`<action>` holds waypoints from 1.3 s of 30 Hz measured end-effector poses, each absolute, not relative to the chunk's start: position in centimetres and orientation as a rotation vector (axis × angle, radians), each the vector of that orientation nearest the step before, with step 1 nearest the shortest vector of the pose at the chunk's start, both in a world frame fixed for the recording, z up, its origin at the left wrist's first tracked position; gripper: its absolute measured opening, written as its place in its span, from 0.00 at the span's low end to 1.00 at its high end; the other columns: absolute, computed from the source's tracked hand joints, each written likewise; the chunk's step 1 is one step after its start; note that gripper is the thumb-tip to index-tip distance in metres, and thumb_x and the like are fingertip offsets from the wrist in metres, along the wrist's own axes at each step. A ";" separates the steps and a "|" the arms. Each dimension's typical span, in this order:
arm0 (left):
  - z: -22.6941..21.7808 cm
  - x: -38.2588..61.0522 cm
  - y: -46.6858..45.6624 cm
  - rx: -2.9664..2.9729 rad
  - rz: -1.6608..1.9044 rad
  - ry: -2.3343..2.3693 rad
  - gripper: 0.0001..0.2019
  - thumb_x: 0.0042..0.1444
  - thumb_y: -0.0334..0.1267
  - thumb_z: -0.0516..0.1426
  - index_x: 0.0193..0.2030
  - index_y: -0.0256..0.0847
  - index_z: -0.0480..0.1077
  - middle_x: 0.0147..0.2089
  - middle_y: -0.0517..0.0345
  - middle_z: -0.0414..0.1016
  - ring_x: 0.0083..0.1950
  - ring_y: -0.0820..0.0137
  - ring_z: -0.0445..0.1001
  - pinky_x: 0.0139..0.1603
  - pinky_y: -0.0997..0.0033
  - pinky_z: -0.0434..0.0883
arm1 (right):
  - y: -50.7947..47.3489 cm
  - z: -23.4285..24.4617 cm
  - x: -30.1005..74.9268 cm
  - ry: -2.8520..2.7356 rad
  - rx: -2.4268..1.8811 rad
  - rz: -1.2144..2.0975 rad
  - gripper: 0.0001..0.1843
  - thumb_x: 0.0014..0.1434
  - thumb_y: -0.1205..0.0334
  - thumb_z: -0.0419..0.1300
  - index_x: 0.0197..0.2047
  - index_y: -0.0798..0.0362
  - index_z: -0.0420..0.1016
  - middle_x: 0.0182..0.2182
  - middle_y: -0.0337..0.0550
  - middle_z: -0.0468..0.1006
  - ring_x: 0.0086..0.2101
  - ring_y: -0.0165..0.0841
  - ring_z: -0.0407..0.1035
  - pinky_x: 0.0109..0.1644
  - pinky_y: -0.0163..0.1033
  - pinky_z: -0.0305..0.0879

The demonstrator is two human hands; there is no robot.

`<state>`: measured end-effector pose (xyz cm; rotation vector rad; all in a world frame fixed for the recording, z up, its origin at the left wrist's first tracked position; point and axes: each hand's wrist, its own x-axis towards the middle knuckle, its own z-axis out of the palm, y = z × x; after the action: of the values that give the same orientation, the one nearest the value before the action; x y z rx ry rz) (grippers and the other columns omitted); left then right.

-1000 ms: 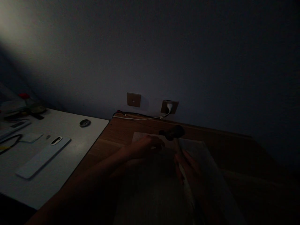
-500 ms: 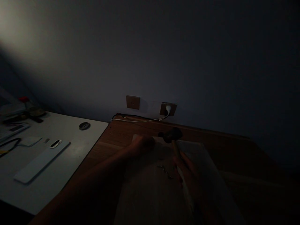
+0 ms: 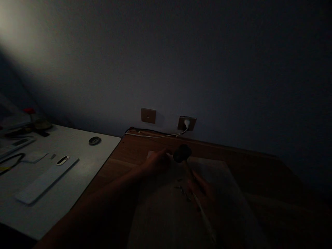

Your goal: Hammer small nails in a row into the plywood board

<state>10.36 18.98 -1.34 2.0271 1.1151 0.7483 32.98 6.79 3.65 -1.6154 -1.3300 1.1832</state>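
Note:
My right hand (image 3: 201,188) is wrapped around the handle of a hammer (image 3: 182,153), whose dark head is raised over a pale flat board (image 3: 166,221). At the board's far left corner lies my left hand (image 3: 157,161), its fingers curled in a pinch just left of the hammer head. Darkness hides whatever may be between those fingers. Several small metal pieces, looking like screws or nails (image 3: 182,191), lie loose on the board between my hands.
The board rests on a brown wooden table (image 3: 119,162) against the wall. To the left, a white tabletop (image 3: 80,138) carries a long white device (image 3: 46,181), a roll of tape (image 3: 94,140) and tools. A white cable (image 3: 155,136) runs from a wall socket (image 3: 187,123).
The hammer head has moved left, closer to my left hand, as my right hand shifted left. My left hand's fingers have lifted slightly at the same spot.

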 end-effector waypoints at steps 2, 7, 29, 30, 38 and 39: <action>-1.4 10.3 19.0 2.023 0.750 1.095 0.27 0.56 0.28 0.64 0.63 0.43 0.70 0.47 0.56 0.86 0.45 0.69 0.85 0.44 0.74 0.76 | 6.8 2.5 33.2 -1.316 -1.589 1.208 0.43 0.58 0.33 0.61 0.67 0.53 0.77 0.25 0.39 0.77 0.18 0.32 0.64 0.19 0.37 0.60; -1.1 10.3 19.1 2.014 0.761 1.067 0.28 0.55 0.28 0.67 0.63 0.42 0.71 0.48 0.53 0.87 0.47 0.66 0.86 0.45 0.73 0.77 | 6.8 1.3 34.0 -1.408 -1.579 1.257 0.43 0.64 0.35 0.59 0.72 0.55 0.73 0.21 0.34 0.72 0.18 0.32 0.64 0.21 0.36 0.60; -1.4 10.1 19.2 2.044 0.710 1.074 0.26 0.58 0.29 0.63 0.64 0.41 0.72 0.52 0.54 0.85 0.50 0.65 0.84 0.49 0.70 0.76 | 6.8 2.0 33.5 -1.328 -1.572 1.250 0.41 0.60 0.38 0.62 0.68 0.55 0.76 0.24 0.35 0.75 0.18 0.30 0.64 0.21 0.35 0.60; -1.3 10.0 19.2 2.081 0.703 1.069 0.28 0.56 0.29 0.64 0.65 0.41 0.71 0.55 0.52 0.83 0.52 0.65 0.83 0.51 0.69 0.76 | 6.8 2.1 33.5 -1.294 -1.578 1.219 0.42 0.59 0.36 0.63 0.67 0.55 0.76 0.24 0.35 0.74 0.18 0.29 0.63 0.20 0.35 0.59; 1.3 11.5 17.2 2.938 0.597 0.778 0.11 0.68 0.38 0.63 0.55 0.42 0.77 0.54 0.50 0.81 0.57 0.60 0.76 0.60 0.59 0.69 | 7.6 2.5 34.7 -1.295 -1.580 1.103 0.25 0.62 0.38 0.61 0.48 0.52 0.79 0.21 0.33 0.70 0.17 0.29 0.62 0.19 0.35 0.57; 1.6 11.9 16.7 3.031 0.551 0.669 0.09 0.70 0.37 0.61 0.54 0.41 0.77 0.54 0.50 0.82 0.56 0.62 0.76 0.58 0.60 0.69 | 7.6 2.5 34.7 -1.301 -1.557 1.106 0.24 0.63 0.39 0.61 0.47 0.52 0.78 0.22 0.33 0.71 0.16 0.28 0.61 0.18 0.35 0.56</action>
<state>11.92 16.65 1.58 3.0307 0.6686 0.5512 34.75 7.63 2.49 -1.5568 -1.3008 1.1065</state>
